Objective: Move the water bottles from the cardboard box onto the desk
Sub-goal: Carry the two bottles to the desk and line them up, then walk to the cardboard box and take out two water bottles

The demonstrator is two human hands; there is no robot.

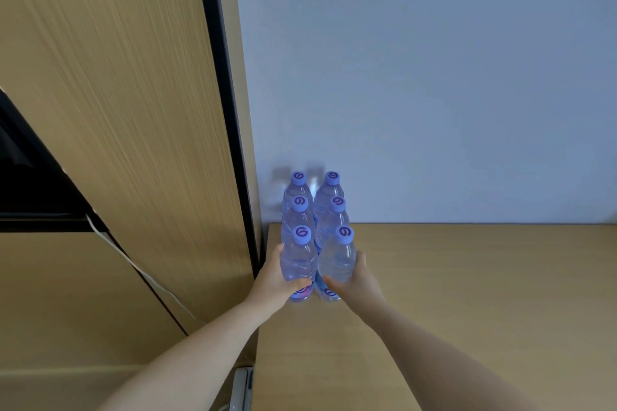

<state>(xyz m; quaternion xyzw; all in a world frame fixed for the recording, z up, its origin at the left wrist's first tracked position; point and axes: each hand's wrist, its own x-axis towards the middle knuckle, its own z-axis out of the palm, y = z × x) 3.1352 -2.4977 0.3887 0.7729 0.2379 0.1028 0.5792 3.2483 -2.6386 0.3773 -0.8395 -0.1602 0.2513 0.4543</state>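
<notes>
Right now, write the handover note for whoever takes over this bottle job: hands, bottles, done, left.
Left hand: wrapped around the front-left bottle.
Right hand: wrapped around the front-right bottle.
Bottles: six in view, upright with purple caps, two columns of three at the desk's back left corner, by the wall and wooden panel. The four bottles behind are untouched.
Done: four stand on the desk; the front pair looks set down or nearly so.
Left: release the pair. The cardboard box is out of view, so check it for more.

Plain pale wall filling the right of the frame

Tall wood-grain cabinet panel with a dark edge is standing upper left.
</notes>
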